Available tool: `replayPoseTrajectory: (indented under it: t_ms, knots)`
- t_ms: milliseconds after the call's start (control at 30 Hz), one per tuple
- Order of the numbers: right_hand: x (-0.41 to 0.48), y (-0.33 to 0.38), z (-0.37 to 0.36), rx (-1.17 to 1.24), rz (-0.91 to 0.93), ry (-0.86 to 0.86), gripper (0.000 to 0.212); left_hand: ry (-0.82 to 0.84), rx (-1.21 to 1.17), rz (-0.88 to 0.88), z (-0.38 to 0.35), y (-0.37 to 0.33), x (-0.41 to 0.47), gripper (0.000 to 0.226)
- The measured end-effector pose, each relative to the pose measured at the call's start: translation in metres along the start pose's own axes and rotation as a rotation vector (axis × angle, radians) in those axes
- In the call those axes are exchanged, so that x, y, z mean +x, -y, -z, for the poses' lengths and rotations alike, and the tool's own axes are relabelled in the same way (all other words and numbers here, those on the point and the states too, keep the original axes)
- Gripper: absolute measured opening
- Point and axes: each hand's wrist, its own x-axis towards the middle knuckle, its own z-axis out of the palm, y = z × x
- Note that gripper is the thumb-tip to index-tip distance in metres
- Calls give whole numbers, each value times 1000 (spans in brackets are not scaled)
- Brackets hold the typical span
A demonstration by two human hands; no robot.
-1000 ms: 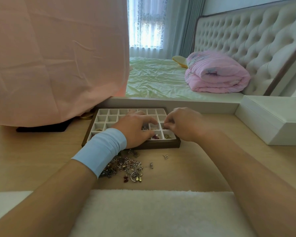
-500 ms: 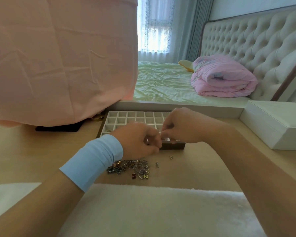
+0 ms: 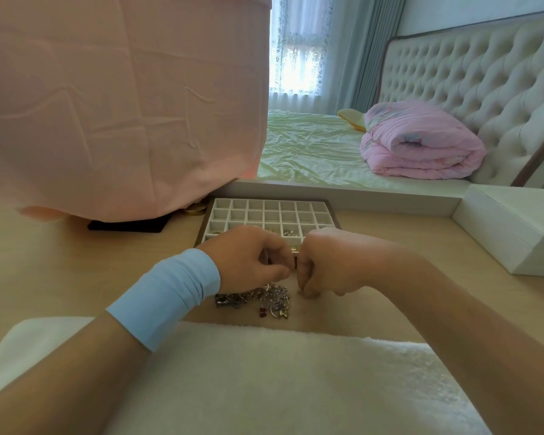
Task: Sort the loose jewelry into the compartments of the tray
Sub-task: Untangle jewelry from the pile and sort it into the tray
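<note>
A white fluffy mat lies nearest, across the surface. Both forearms reach over it, the left one wearing a pale blue wristband. Just past the mat sits the loose jewelry, a small tangled pile of silver, gold and red pieces that is not yet sorted.

A second ago both hands were over the near right compartments of the tray. Half a second ago they had drawn back to its near edge, and now they are down at the pile. The left hand hovers over the pile's far side with its fingers curled toward the thumb; whether they pinch anything I cannot tell. The right hand has dropped to the surface just right of the pile. Its fingers are curled under, the tips touching down where a stray piece lay alone a moment ago. That piece is hidden now, so a grip on it cannot be confirmed. I judge that one drop-off is finished and the next pick is starting.

Behind the hands the tray shows pieces only in its near rows, as far as I can see, so most of the sorting remains. Further back a pink cloth hangs at the left and a white box stands at the right. The bed, with a folded pink quilt on it, lies beyond.
</note>
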Motion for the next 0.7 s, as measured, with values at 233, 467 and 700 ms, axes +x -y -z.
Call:
replayPoseTrajectory:
  t_ms: [233, 467, 700]
  knots:
    - [0, -7, 10, 296, 61, -222, 9, -89, -271, 28, 5, 10, 3, 13]
    - [5, -1, 4, 626, 137, -443, 16, -242, -616, 117, 14, 15, 0, 10]
    - [13, 10, -8, 549, 188, -724, 14, -229, -713, 217, 18, 22, 1, 5]
